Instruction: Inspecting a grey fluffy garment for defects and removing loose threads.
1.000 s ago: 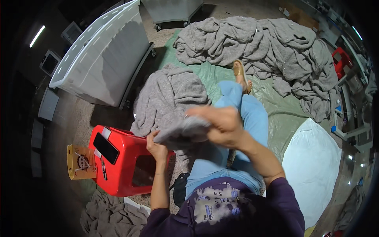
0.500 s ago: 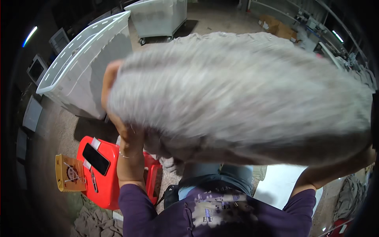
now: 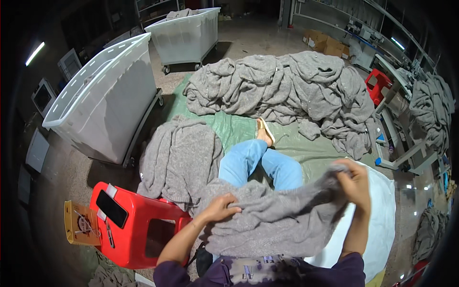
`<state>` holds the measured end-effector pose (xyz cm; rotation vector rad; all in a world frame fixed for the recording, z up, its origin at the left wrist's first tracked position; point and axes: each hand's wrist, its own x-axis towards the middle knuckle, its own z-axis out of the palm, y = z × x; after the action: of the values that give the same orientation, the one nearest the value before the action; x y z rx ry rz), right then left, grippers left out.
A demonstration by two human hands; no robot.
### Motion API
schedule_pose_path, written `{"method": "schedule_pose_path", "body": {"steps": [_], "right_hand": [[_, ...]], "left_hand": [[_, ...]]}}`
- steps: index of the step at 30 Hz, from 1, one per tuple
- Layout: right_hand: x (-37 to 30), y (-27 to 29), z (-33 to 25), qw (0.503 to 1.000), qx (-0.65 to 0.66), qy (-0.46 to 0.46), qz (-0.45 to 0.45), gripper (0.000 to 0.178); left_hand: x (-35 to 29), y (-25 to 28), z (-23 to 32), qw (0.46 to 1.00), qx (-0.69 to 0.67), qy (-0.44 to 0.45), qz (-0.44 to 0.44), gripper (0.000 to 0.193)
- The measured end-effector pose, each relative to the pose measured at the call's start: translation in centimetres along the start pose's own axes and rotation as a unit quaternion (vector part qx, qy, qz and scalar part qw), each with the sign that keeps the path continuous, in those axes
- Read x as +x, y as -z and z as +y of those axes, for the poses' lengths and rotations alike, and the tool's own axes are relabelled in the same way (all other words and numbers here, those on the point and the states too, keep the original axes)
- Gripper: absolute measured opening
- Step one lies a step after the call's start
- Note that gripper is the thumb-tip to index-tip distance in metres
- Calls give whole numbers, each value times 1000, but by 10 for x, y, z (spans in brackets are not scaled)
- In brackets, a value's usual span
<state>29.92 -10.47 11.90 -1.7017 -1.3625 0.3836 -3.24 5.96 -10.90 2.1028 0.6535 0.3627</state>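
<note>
A grey knit garment (image 3: 277, 227) lies spread across my lap, its right end lifted. My right hand (image 3: 355, 184) is closed on that raised edge, with the fabric bunched between thumb and fingers. On the garment's left part rests my left hand (image 3: 221, 208), its fingers curled into the knit and the thumb pointing right. Beside my left knee sits a folded pile of the same grey knit (image 3: 179, 155), touching the red stool. A long heap of grey knit garments (image 3: 282, 88) stretches over the green sheet beyond my feet.
At left, a red stool (image 3: 129, 239) holds a phone (image 3: 112, 208) and small snips (image 3: 110, 236); an orange box (image 3: 80, 224) hangs at its side. Two white wheeled bins (image 3: 114, 103) stand farther back. A white sheet (image 3: 373, 220) lies right; another red stool (image 3: 377, 86) stands beyond.
The grey garment has come down from in front of me onto my lap, uncovering the heap and my legs. Both hands have lowered and drawn closer together.
</note>
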Motion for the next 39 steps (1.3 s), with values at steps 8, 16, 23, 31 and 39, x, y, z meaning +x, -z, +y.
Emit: {"method": "schedule_pose_path", "body": {"steps": [8, 16, 23, 31, 39], "right_hand": [[6, -92, -14, 951, 184, 59, -240, 28], [-36, -172, -20, 787, 290, 183, -514, 32], [-30, -194, 14, 950, 169, 161, -205, 27], [-40, -203, 56, 980, 124, 54, -149, 18], [-43, -209, 67, 984, 175, -5, -5, 19]], "left_hand": [[-19, 5, -23, 954, 91, -12, 284, 21], [16, 35, 124, 927, -375, 30, 5, 26], [6, 0, 63, 986, -150, -67, -13, 45], [-5, 14, 78, 982, 64, 165, 60, 13], [-13, -1, 64, 882, -373, 184, 224, 16]]}}
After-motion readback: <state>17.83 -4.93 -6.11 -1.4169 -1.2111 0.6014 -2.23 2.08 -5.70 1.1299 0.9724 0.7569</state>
